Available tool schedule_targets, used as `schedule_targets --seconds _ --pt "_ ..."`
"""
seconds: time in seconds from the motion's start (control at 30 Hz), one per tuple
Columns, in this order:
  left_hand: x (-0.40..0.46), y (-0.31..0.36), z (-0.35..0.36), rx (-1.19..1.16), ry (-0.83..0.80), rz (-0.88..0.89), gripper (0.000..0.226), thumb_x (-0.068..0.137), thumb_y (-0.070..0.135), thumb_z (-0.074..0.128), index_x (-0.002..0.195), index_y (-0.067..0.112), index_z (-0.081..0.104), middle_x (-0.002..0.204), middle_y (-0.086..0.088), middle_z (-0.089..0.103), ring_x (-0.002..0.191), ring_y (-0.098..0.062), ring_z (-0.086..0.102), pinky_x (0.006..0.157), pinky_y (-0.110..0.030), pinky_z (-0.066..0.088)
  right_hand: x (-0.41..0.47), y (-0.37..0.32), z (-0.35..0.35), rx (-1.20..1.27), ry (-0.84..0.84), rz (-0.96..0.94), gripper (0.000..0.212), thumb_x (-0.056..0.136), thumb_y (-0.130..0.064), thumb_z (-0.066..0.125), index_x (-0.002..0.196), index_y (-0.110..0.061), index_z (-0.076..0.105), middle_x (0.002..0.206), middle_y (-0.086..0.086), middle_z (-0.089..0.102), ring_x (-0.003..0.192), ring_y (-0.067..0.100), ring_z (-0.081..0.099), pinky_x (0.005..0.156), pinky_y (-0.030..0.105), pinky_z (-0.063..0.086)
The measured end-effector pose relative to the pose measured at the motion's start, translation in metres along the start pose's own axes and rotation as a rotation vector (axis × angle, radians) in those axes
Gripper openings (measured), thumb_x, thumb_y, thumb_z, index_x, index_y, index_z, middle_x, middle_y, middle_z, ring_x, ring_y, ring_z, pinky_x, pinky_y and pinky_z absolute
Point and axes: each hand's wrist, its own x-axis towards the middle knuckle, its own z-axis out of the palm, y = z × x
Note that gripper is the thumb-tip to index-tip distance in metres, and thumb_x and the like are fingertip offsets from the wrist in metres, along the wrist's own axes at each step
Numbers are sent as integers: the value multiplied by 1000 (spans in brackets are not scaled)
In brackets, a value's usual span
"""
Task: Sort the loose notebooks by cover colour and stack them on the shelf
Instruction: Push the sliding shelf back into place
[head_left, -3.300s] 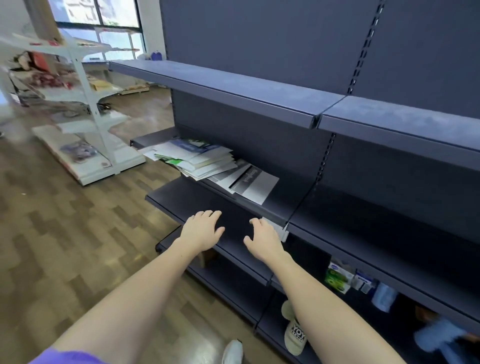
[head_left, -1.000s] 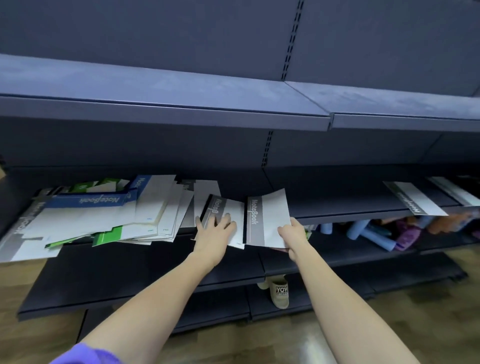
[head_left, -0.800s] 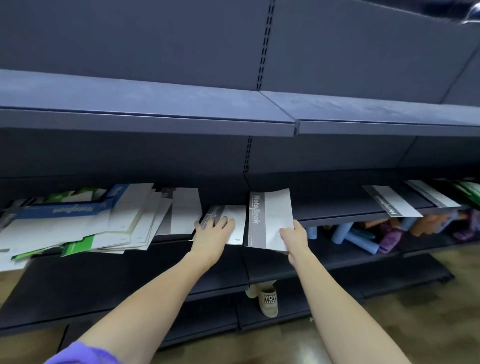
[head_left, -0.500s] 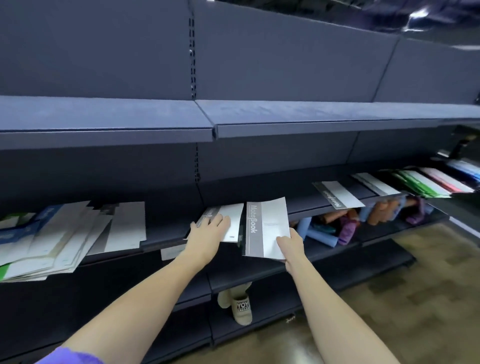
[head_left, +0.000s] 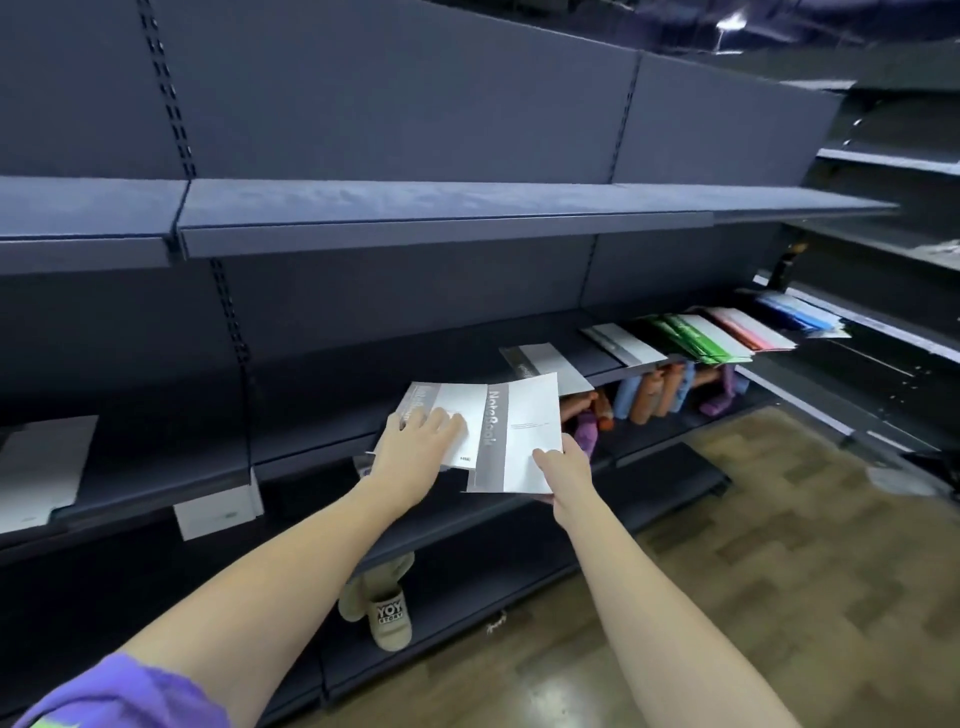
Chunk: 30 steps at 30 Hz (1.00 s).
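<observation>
Two grey-and-white notebooks are in my hands at the front edge of the dark middle shelf (head_left: 311, 421). My left hand (head_left: 415, 449) lies over the left notebook (head_left: 460, 415), fingers spread on its cover, and holds it. My right hand (head_left: 563, 467) pinches the lower right corner of the other notebook (head_left: 519, 431), marked "NoteBook" on a grey band, thumb on top. Further right on the same shelf lie single grey notebooks (head_left: 548, 364) (head_left: 623, 343), then a green stack (head_left: 696, 338), a pink stack (head_left: 748, 327) and a blue stack (head_left: 800, 312).
A white-covered notebook (head_left: 41, 467) lies at the far left of the shelf. A white price label (head_left: 218, 509) hangs on the shelf edge. Coloured bottles (head_left: 660, 395) stand on the shelf below. An upper shelf (head_left: 415, 208) overhangs. My slippered foot (head_left: 387, 613) is under the bottom shelf.
Both hands have carried the two grey notebooks to the right along the shelf, away from the mixed pile, which has left the view. The sorted colour stacks have come into view.
</observation>
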Motion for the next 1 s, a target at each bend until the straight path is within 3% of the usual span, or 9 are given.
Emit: schedule_targets --seconds 0.13,0.27,0.4,0.53,0.6,0.7,0.87,1.0 --pt "32 37 5 -29 -22 -16 68 77 10 73 132 27 35 122 8 49 109 -20 49 90 -38 36 25 1 -46 23 42 51 31 96 -2 50 119 -23 55 117 3 64 101 23 62 76 42 59" --pt "76 68 0 3 -4 28 78 82 1 55 148 24 22 149 1 28 130 -26 36 108 -51 26 61 -3 -78 109 51 93 31 99 -4 50 122 -24 55 119 2 63 110 29 60 77 45 59" --pt "135 93 9 -6 -62 38 97 81 5 66 155 24 6 160 -3 11 143 -30 23 115 -60 17 109 -14 -104 92 -15 94 37 100 -5 49 129 -28 50 125 0 62 114 28 59 89 51 56" --pt "203 116 26 9 -83 56 114 73 9 76 156 22 0 161 -5 5 146 -32 17 115 -63 15 174 -49 -130 4 -126 73 49 94 7 48 131 -25 48 128 5 63 113 31 61 79 47 58" --pt "236 126 32 -6 -87 58 109 77 3 71 157 22 0 162 -6 4 147 -33 14 116 -64 14 207 -66 -140 -53 -38 29 47 92 9 52 127 -22 48 124 6 62 108 29 61 77 43 57" --pt "283 140 43 -51 -92 76 93 87 2 59 157 22 1 163 -7 7 146 -35 16 115 -65 16 253 -85 -156 -143 108 -27 44 90 5 59 125 -20 48 120 5 61 108 28 61 90 49 56" --pt "341 158 56 -70 -115 86 101 80 -10 57 157 23 0 164 -4 6 147 -34 15 113 -64 22 309 -95 -183 -203 169 -56 42 90 1 60 124 -20 50 115 5 62 105 27 62 95 53 54" --pt "374 168 62 -86 -163 57 86 89 -10 41 158 23 3 164 -4 8 148 -34 14 113 -61 25 351 -97 -200 -189 186 -78 46 91 2 58 130 -22 50 115 3 62 104 25 62 95 47 54"
